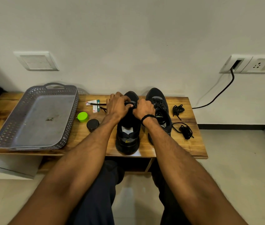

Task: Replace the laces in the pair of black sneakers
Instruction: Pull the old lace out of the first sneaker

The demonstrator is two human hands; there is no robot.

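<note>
Reaching out from the near edge, both forearms run over the lap to the left sneaker (128,135), which stands heel-first toward the person on the tabletop (191,143). Its heel looks stiff and boxy, so the shoe should stay put under a light pull; the upper is softer and will give if pressed.

Farther in, over the throat of that shoe, the left hand (118,107) and right hand (144,109) are curled close together, each pinching part of a black lace (129,103) between fingers and thumb. A loose run of this lace trails off to the left past the left hand. A lace is light, limp and a bit slick; it is best held near its stiff tip for threading, and close to the eyelet when drawing it tight, or it will twist and slacken. Which eyelet is being worked is hidden by the fingers.

Just beside it to the right stands the right sneaker (158,108), laced. Right of that lie two bundled laces (183,129), loosely tangled; they would need teasing apart rather than tugging.

To the left sit a black tin (92,125), a green cap (82,116), small cartons (93,105) and a grey basket (70,111).
</note>
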